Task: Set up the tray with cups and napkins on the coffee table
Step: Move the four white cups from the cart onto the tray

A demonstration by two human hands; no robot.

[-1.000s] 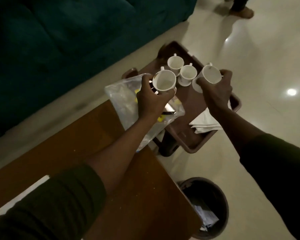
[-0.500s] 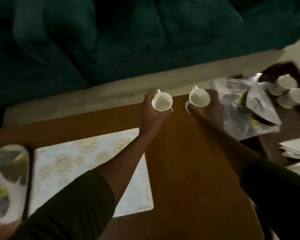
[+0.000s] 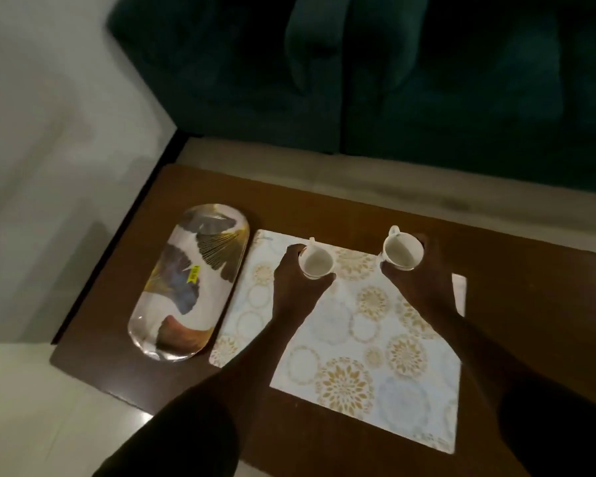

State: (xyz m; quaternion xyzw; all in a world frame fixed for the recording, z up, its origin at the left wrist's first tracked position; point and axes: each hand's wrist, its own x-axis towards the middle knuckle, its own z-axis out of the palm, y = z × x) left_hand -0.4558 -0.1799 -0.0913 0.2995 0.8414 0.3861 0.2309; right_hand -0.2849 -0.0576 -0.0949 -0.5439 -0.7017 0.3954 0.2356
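Left hand (image 3: pixel 295 284) grip is wrapped around a white cup (image 3: pixel 316 263) from the side and below, cup upright, mouth open to the camera. Right hand (image 3: pixel 417 287) grip does the same on a second cup (image 3: pixel 402 252), which tilts slightly. Both cups look empty and are carried above the placemat (image 3: pixel 365 339); can't tell if either base touches it.

The tray (image 3: pixel 172 352) lies on the surface to the left of the left grip, just beside the placemat edge, nothing on it. No napkins in view.

Risks, as I judge them:
- Both handles point away from the palms, so each grip holds the body only. A smooth cup can slip if the fingers loosen before it is seated.
- Right grip is well apart from the tray. Reaching over means crossing the left arm, and the cups could knock together.
- Tray rim is raised. A cup set on the rim would tip.
- Low light makes the tray edge hard to judge.
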